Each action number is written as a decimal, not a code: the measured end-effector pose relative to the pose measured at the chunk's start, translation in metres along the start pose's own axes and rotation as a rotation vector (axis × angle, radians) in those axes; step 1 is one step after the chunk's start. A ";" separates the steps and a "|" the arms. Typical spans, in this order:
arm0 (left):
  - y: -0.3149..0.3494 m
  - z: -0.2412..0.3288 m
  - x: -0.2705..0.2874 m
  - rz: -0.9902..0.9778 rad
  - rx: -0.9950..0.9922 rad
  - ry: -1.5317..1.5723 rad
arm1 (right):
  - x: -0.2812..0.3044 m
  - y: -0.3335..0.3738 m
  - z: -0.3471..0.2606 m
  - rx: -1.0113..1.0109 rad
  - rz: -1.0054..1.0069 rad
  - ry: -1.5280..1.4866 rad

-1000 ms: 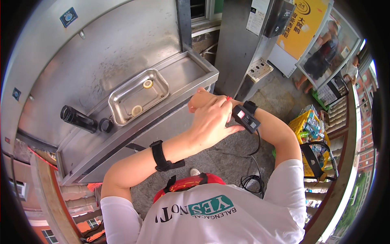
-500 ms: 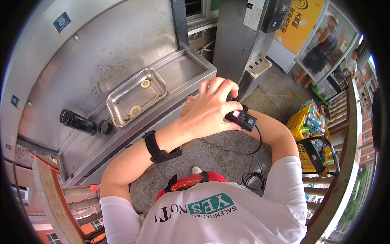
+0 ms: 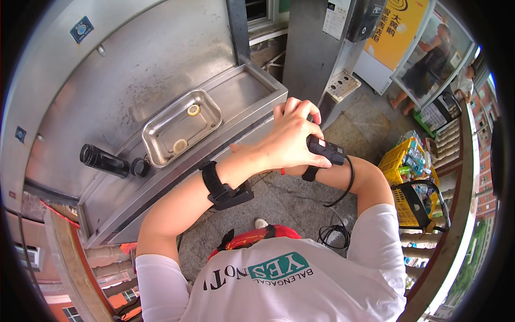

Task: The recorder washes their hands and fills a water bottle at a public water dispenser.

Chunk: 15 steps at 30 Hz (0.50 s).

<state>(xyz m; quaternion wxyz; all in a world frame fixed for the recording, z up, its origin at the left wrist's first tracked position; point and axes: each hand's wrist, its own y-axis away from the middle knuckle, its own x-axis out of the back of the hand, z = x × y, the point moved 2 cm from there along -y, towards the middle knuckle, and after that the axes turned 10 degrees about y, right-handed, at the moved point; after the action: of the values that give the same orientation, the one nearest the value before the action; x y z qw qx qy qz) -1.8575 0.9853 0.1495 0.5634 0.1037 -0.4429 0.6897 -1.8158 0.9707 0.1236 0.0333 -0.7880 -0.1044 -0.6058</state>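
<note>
My left hand point(image 3: 292, 137) is closed around a small black device point(image 3: 327, 150) with a cable, its thumb and fingers gripping the body just above my right wrist. A black strap point(image 3: 310, 173) circles that wrist. Only a fingertip of my right hand point(image 3: 235, 147) peeks out past my left forearm; its other fingers are hidden. On my left wrist sits a black band point(image 3: 217, 185) with a box-like unit.
Along the left runs a steel counter point(image 3: 247, 104) bearing a metal tray point(image 3: 212, 126) with two lemon slices, a black bottle point(image 3: 104, 160) and its cap point(image 3: 140, 167). Yellow baskets point(image 3: 413, 204) of bottles stand at right. A loose cable point(image 3: 333, 236) lies on the paving.
My left hand and the device have shifted slightly right. My left forearm has turned, bringing the band's unit more into view. The right wrist strap shows lower, beneath the left hand.
</note>
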 end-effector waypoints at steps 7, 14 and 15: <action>0.013 0.025 -0.004 0.026 -0.024 -0.041 | -0.001 0.005 -0.010 0.059 0.172 0.114; 0.036 0.042 0.026 0.091 -0.054 -0.088 | 0.014 0.008 0.060 0.538 0.253 -0.407; 0.045 0.034 0.037 0.098 -0.007 -0.107 | 0.032 0.013 0.054 0.338 0.186 -0.316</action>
<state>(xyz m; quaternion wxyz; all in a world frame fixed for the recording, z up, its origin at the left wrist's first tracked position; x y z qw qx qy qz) -1.9217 0.9869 0.1706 0.5047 0.1166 -0.4794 0.7084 -1.7542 0.9712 0.1417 0.2037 -0.8624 -0.1351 -0.4432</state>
